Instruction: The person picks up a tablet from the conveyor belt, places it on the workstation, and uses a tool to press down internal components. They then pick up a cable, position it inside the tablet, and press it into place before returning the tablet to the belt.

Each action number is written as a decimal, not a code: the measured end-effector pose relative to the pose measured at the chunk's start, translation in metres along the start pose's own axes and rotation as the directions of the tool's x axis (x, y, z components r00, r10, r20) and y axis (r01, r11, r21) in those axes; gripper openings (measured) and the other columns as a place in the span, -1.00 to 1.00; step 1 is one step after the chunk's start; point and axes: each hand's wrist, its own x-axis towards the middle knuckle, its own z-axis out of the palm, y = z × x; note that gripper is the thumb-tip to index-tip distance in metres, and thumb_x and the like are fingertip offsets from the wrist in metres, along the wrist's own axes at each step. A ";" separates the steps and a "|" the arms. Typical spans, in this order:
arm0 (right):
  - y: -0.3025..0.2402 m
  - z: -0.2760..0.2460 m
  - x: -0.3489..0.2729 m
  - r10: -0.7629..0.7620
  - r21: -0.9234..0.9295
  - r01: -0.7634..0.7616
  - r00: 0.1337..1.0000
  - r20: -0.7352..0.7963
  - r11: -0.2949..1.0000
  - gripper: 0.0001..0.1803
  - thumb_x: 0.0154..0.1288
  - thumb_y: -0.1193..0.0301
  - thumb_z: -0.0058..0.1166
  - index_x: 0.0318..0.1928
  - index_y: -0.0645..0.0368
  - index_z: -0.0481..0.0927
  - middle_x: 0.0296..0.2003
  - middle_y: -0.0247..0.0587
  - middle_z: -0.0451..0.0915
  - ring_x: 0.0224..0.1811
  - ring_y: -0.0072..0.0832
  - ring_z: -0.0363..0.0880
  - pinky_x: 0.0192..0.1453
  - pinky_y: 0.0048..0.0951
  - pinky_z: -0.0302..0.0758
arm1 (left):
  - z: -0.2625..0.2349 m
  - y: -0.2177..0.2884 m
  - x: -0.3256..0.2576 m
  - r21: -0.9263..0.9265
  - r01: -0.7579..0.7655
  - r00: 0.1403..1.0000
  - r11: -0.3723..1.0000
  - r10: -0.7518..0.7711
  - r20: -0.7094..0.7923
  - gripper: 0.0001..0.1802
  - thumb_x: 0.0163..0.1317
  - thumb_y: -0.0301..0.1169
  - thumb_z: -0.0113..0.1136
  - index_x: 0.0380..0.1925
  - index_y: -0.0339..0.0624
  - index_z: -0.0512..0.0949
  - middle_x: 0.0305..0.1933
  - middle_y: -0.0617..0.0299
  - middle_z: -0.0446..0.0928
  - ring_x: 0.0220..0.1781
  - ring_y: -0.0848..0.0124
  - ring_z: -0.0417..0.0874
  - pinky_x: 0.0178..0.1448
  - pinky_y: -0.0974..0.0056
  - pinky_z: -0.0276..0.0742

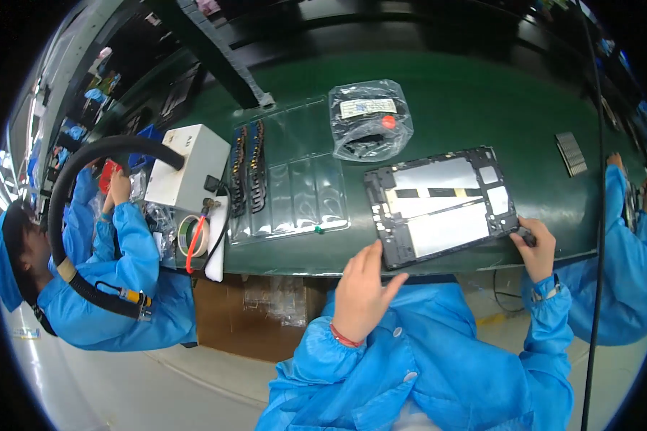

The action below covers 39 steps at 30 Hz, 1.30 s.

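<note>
On the green bench in front of me lies an opened tablet housing (pixel 442 205), black-framed with silver plates inside. It sits slightly turned, its near edge close to the bench's edge. My left hand (pixel 363 291) is open beside its near left corner, fingers stretched out and thumb apart. The fingertips reach the frame's edge; whether they press on it I cannot tell. At the near right corner my right hand (pixel 541 251) pinches a small black part (pixel 527 236). That part is right by the frame, and its exact kind is too small to tell.
Beyond the housing lies a clear bag of black parts (pixel 371 118). A clear plastic tray (pixel 305 194) holds strips of small parts (pixel 248 169). Further left stand a white box with a black hose (pixel 187 165) and a tape roll (pixel 193 235). Co-workers (pixel 115 273) sit on both sides.
</note>
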 end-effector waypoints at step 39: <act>-0.123 0.152 0.180 -0.284 0.543 0.151 0.944 0.169 0.826 -0.76 0.01 0.55 0.17 -0.22 0.17 0.60 -0.32 -0.19 0.58 -0.28 -0.48 0.57 -0.16 -0.57 0.50 | -0.015 -0.093 0.192 -0.034 -0.316 0.949 0.948 0.315 -0.028 -0.60 -0.08 -0.62 -0.04 -0.14 -0.22 0.45 -0.12 0.06 0.48 -0.13 0.10 0.51 -0.06 0.14 0.44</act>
